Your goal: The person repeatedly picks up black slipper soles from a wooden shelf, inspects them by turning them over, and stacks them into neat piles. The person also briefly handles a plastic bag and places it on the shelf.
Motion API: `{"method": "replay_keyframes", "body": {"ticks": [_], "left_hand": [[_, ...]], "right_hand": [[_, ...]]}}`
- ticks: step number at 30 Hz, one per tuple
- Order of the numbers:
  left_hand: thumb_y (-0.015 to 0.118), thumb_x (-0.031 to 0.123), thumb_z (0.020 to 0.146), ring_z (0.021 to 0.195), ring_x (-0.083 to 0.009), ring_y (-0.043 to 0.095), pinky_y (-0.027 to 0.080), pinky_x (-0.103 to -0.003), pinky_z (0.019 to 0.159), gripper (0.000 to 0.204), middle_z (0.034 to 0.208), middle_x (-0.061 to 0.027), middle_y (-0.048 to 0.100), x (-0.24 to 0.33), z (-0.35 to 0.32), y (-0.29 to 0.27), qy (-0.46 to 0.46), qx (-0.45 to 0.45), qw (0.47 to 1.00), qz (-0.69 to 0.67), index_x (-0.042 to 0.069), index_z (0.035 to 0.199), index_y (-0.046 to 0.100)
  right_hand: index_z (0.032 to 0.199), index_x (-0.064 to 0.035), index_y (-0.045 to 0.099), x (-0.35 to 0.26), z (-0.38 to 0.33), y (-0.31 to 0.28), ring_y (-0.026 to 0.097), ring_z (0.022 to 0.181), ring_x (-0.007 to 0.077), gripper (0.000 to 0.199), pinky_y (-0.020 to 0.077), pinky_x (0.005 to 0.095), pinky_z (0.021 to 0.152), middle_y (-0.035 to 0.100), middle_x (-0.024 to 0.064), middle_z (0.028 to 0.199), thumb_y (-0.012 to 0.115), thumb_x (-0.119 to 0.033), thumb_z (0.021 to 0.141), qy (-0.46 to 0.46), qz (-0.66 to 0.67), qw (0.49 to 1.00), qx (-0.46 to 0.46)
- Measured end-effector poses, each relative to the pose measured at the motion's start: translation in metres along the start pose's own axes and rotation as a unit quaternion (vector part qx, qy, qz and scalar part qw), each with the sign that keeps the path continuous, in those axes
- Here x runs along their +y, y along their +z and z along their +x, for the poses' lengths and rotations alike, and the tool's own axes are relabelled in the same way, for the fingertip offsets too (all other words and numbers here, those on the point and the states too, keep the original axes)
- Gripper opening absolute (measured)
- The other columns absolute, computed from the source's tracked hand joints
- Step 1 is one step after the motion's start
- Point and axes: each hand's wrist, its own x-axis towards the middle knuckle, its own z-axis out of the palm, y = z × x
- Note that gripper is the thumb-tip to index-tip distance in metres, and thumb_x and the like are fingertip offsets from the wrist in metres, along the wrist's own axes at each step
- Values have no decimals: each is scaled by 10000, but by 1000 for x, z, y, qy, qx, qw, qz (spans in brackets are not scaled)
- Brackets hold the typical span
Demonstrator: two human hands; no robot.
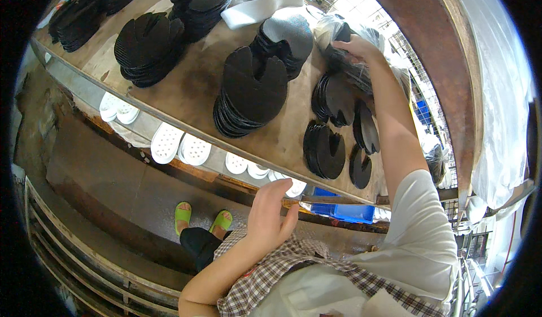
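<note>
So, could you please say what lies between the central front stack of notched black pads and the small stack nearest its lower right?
The head view shows only bare wooden board there.

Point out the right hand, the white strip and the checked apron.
Right hand point(361, 48): head view, back of the hand.
White strip point(262, 10): head view, middle of its upper face.
Checked apron point(245, 290): head view, patterned cloth of its left part.
</note>
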Motion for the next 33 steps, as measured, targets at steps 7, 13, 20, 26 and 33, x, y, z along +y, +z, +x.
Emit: {"method": "replay_keyframes", "body": {"ticks": [7,13,20,26,33], "left_hand": [[656,91,774,1067,-393,521,415,-445,934,464,1168,-214,552,-2,-4,4,-19,-25,1000,-3,-27,1193,496],[657,88,776,1072,-393,522,418,-442,932,467,1166,-212,554,3,-2,13,-11,-50,998,-22,-29,1195,489],[653,84,778,1075,-393,525,425,-442,934,455,1168,-217,552,1,-10,18,-35,-67,997,-31,-26,1187,486],[651,88,779,1082,-395,524,427,-444,935,460,1173,-217,551,-2,-16,18,-50,-74,995,-37,-22,1194,485],[659,84,778,1067,-388,534,432,-441,922,465,1166,-205,555,-5,-9,21,-46,-75,995,-36,-17,1199,487]], "right_hand": [[1040,36,639,5,7,-17,589,700,150,512,472,307,651,642,79,872,759,-344,719,-116,101,988,-18],[1234,88,434,-11,-3,5,600,768,211,832,492,341,650,613,164,950,758,-457,695,-95,17,993,74],[1380,115,230,7,3,10,608,860,294,1056,517,379,639,570,257,1055,740,-518,706,-40,74,995,52],[1134,141,496,12,25,29,629,727,252,732,509,355,621,635,207,908,798,-306,638,-90,182,944,261],[1217,211,388,-9,18,34,564,1113,403,935,452,376,944,528,372,1179,730,-422,620,-75,0,949,306]]}}
